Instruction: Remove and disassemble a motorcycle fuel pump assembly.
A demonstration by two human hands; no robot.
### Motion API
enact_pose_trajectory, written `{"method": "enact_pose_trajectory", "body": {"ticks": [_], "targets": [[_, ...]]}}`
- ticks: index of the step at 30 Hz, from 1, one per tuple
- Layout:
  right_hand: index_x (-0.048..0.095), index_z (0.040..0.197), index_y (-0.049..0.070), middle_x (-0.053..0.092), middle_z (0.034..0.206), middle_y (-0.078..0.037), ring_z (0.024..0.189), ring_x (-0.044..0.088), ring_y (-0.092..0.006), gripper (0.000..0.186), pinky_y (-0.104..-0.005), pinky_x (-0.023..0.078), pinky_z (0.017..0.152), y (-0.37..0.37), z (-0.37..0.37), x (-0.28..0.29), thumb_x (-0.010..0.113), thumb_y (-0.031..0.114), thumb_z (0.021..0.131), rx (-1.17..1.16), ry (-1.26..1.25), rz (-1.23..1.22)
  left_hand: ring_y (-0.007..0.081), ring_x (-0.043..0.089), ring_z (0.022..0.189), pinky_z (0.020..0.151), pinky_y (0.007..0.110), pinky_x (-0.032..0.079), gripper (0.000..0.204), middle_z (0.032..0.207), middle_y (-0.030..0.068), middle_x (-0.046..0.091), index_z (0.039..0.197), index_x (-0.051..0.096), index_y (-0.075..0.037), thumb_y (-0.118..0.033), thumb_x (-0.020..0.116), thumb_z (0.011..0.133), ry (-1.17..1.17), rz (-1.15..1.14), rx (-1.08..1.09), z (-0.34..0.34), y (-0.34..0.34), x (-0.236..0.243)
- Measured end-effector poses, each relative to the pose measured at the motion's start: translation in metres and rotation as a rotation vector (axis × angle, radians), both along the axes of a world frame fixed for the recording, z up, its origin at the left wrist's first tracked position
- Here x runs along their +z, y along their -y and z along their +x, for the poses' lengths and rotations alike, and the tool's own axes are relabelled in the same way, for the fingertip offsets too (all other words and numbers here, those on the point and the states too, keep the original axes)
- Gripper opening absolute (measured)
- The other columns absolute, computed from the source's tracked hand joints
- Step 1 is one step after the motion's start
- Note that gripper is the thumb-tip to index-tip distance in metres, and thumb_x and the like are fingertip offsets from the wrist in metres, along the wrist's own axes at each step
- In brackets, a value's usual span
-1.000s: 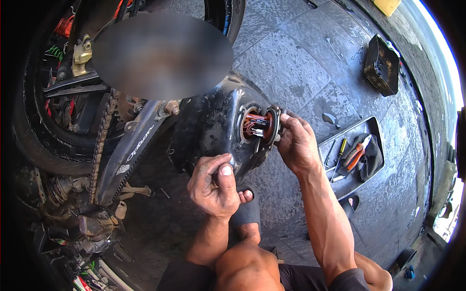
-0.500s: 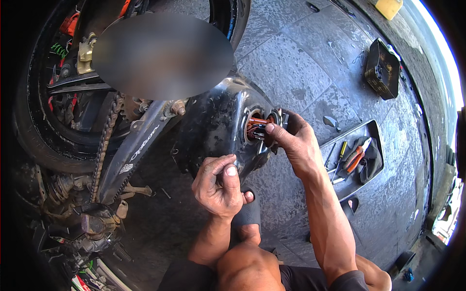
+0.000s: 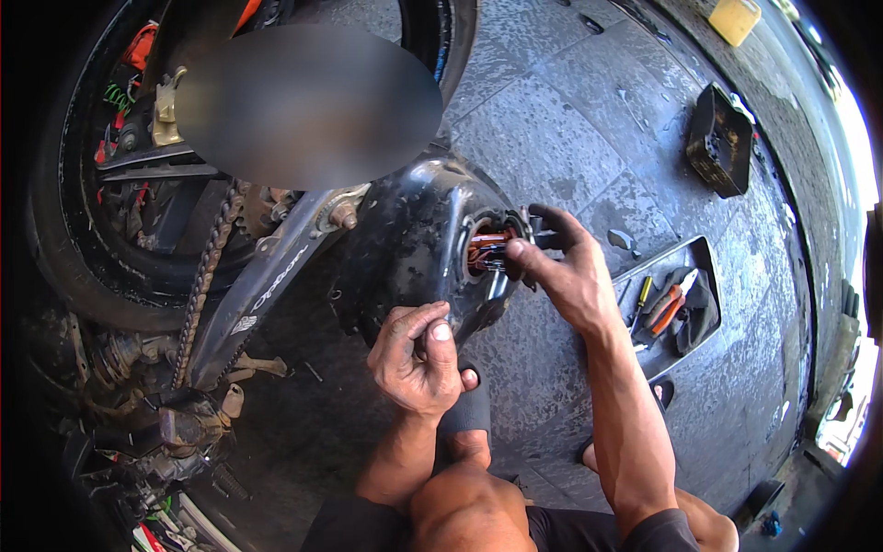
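Note:
A black metal fuel tank point(image 3: 418, 225) stands on the floor before me, its round opening facing right. Out of that opening partly sticks a fuel pump point(image 3: 492, 250), with orange and dark wires showing. My right hand point(image 3: 570, 267) grips the pump's outer flange, thumb on the near side and fingers at the far edge. Close to the tank's near side, my left hand point(image 3: 418, 361) is closed in a pinch of thumb and forefinger. Whatever the left fingertips hold, if anything, is too small to make out.
A motorcycle wheel point(image 3: 78, 294), chain point(image 3: 204, 285) and swingarm point(image 3: 267, 285) fill the left side. At right lies a tray point(image 3: 716, 267) with pliers point(image 3: 674, 302) and a yellow-handled tool point(image 3: 646, 292). Farther off are a black box point(image 3: 720, 143) and a yellow container point(image 3: 734, 20).
My right thumb and fingers have spread wider around the pump flange. My left hand keeps its pinch, almost unmoved. The view has shifted slightly.

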State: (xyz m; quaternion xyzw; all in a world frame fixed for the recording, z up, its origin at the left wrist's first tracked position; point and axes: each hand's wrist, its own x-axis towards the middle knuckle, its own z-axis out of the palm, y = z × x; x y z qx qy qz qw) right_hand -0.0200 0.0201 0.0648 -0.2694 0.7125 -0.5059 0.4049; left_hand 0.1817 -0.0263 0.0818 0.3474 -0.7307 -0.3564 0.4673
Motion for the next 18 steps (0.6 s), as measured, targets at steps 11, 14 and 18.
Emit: {"method": "enact_pose_trajectory", "body": {"ticks": [11,14,18], "targets": [[0.044,0.143,-0.010,0.060,0.130,-0.026,0.120,0.060,-0.0314,0.093,-0.0380,0.046,0.105,0.019,-0.019,-0.008,0.087,0.036,0.075,0.152,0.296,-0.156,0.0241,0.063,0.069,0.061,0.034,0.049,0.024,0.080,0.0145,0.067,0.093,0.068,0.008,-0.014,0.059,0.097,0.045,0.002,0.112,-0.004,-0.004,-0.003],[0.043,0.145,-0.009,0.059,0.134,-0.026,0.126,0.056,-0.0335,0.097,-0.0400,0.043,0.109,0.013,-0.029,-0.003,0.089,0.036,0.072,0.228,0.240,-0.118,0.0185,0.060,0.070,0.062,0.028,0.047,0.023,0.084,0.0124,0.065,0.096,0.067,0.009,-0.012,0.056,0.097,0.047,-0.032,0.069,-0.006,-0.004,-0.008],[0.040,0.151,0.000,0.056,0.140,-0.024,0.132,0.052,-0.0342,0.102,-0.0403,0.041,0.112,0.004,-0.048,-0.010,0.089,0.034,0.069,0.445,0.159,-0.081,0.0134,0.058,0.069,0.061,0.024,0.046,0.022,0.085,0.0097,0.064,0.097,0.068,0.008,-0.010,0.056,0.096,0.035,-0.012,0.036,-0.009,-0.006,-0.005]]}}
